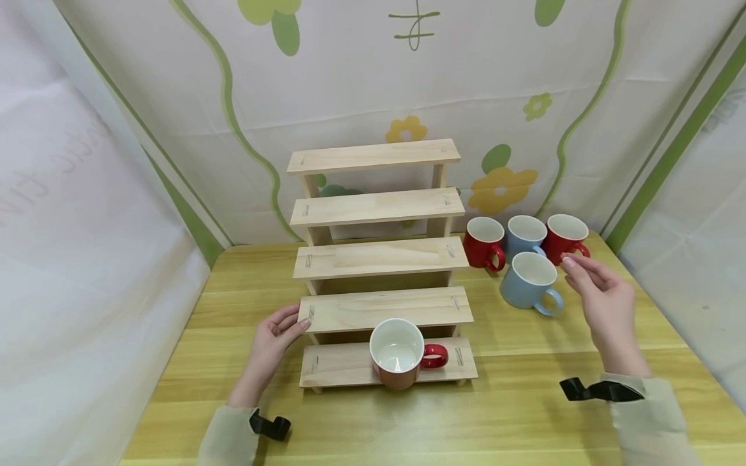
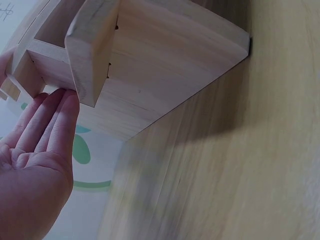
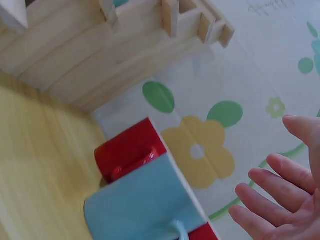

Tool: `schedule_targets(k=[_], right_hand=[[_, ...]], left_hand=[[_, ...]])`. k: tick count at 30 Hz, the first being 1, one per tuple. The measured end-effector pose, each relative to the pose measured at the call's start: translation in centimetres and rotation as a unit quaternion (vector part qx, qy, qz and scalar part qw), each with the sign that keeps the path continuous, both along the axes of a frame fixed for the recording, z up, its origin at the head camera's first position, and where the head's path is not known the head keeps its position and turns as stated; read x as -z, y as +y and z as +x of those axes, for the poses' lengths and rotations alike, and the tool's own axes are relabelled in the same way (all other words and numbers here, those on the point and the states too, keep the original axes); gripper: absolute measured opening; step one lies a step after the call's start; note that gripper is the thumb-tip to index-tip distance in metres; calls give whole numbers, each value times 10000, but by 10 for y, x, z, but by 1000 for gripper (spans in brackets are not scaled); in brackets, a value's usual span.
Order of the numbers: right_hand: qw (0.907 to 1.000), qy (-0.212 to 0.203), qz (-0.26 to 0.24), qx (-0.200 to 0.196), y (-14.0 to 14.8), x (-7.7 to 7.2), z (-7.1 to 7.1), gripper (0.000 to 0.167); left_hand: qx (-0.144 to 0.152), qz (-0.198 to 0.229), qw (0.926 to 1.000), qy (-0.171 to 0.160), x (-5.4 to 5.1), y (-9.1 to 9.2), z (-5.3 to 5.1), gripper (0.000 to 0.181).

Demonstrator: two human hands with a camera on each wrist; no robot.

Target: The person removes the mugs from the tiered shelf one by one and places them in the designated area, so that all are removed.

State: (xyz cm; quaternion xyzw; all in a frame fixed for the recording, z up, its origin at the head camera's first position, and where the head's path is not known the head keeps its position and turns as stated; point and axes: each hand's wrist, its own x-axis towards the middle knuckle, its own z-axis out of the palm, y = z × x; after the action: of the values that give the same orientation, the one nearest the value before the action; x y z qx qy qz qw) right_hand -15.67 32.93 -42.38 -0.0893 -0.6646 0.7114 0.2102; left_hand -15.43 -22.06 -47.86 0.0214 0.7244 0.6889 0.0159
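Observation:
A stepped wooden shelf (image 1: 373,257) stands on the table, its five boards rising toward the back. My left hand (image 1: 272,343) holds the left end of the second board from the bottom, thumb on its upper face. In the left wrist view the fingers (image 2: 55,117) reach up against the wood. One red mug (image 1: 399,375) with a white inside sits upright on the lowest board, handle to the right. My right hand (image 1: 609,307) hovers beside the nearest light blue mug (image 1: 517,289), holding nothing. In the right wrist view its fingers (image 3: 282,187) are spread, apart from the mugs.
Behind that blue mug stand a red mug (image 1: 481,251), another light blue mug (image 1: 514,246) and a second red mug (image 1: 556,247), close together near the table's back edge. A white cloth (image 1: 350,84) with flower prints hangs behind the wooden table (image 1: 513,395) and along both sides.

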Motion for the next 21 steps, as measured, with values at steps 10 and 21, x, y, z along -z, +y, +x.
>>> schedule_targets(k=[10,21], right_hand=[[9950,613,480,-626,-34,-24,9,37],[9808,609,1453,-1151,-68,-35,19,32]], left_hand=[[29,1,10000,49,0,0,0,45],[51,-26,10000,41,0,0,0,45]])
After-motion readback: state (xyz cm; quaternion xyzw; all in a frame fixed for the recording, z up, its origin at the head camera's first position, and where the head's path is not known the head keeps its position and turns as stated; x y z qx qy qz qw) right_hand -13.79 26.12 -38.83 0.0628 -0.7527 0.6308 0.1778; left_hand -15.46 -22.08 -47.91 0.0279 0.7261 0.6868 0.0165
